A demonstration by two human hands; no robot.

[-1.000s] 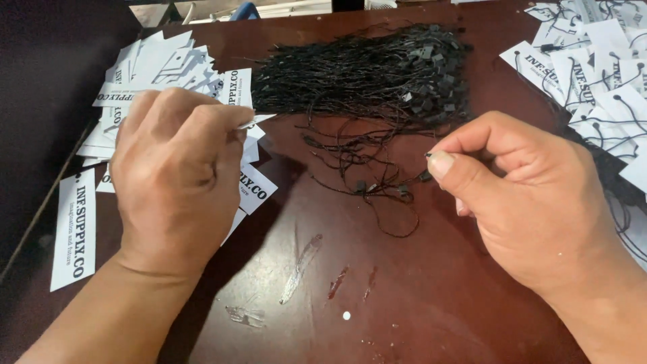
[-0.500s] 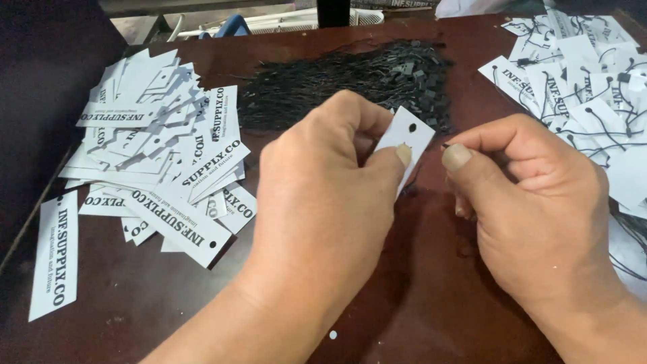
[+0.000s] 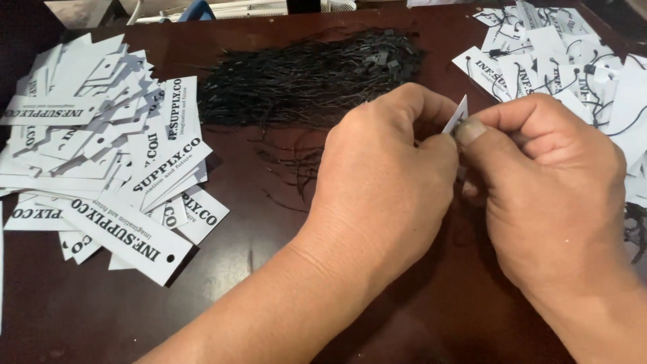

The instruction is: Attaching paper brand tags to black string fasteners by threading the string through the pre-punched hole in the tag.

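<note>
Two hands meeting over the dark wooden table [image 3: 269, 283]: left hand [image 3: 384, 182] pinching a white tag [image 3: 457, 116], right hand [image 3: 546, 182] pinching at its edge, cord hidden. Judging I'm threading; next calls for fine aim. Loose tags [image 3: 101, 168] lying left of the black cord pile [image 3: 303, 74], strung tags [image 3: 559, 61] right.

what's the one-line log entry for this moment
left hand: pinching white tag | right hand: fingers at same tag | black strings: piled behind | loose tags: left | strung tags: right
</note>
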